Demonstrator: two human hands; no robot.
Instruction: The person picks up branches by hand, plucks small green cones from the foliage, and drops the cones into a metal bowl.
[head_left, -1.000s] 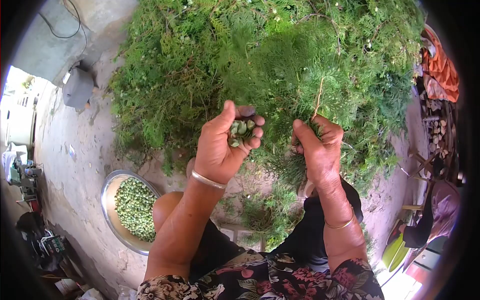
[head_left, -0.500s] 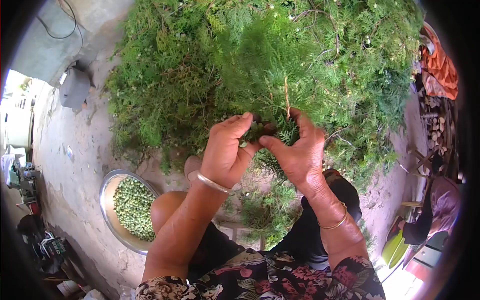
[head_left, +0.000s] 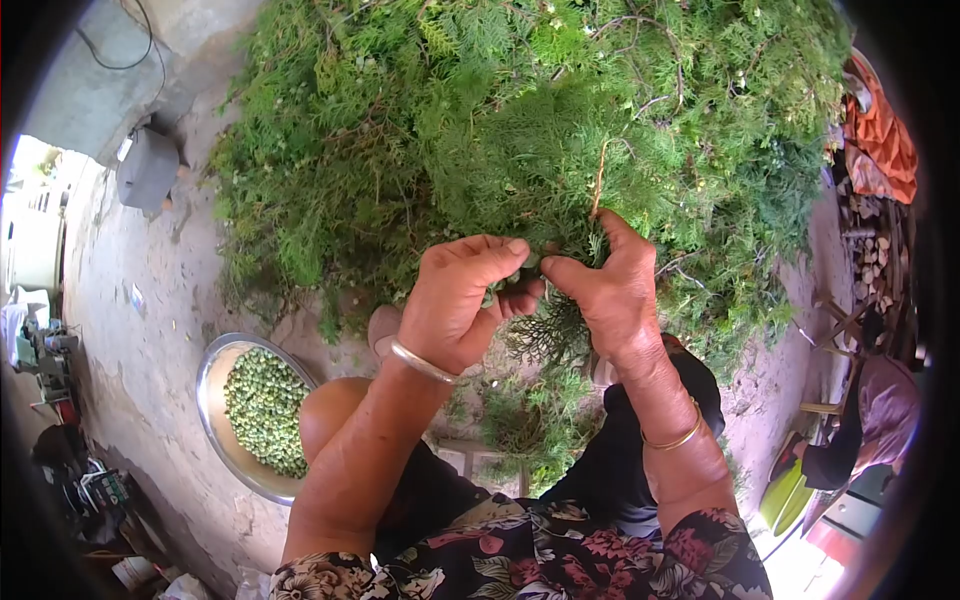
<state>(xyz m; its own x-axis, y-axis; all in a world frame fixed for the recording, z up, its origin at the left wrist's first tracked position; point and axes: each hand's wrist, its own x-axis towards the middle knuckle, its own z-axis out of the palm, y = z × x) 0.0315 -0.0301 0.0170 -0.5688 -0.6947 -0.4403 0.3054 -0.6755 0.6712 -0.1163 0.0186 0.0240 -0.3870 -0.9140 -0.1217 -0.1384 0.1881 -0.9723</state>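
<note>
We see the left hand point(head_left: 450, 305) with its fingers curled into a loose cup and the thumb reaching over them. A little green shows inside it, and we think these are green cones (how many, we cannot tell). Whether its fingertips pinch something also, we cannot tell, because they are dark and partly hidden.

The right hand point(head_left: 615, 300) is closed on a cut branch point(head_left: 599, 183); the bare stem points to twelve o'clock, and leafy parts hang toward six o'clock. The two hands are near each other at the middle of our view.

At eight o'clock, beside the knee point(head_left: 332, 415), stands a metal bowl point(head_left: 213, 378). It has many loose cones point(head_left: 268, 412) in it, and we see some bare inner wall around them. From ten to two o'clock lies a large heap of branches point(head_left: 330, 190), with small pale cones here and there among the leaves.

So, as we judge, a good amount is already loose in the bowl, but the heap is big and a part of it has its cones on. The cones in the left hand are not in the bowl yet, and the branch in the right hand is in the middle of handling. At four o'clock we notice another person point(head_left: 885, 410), well apart from these hands.
</note>
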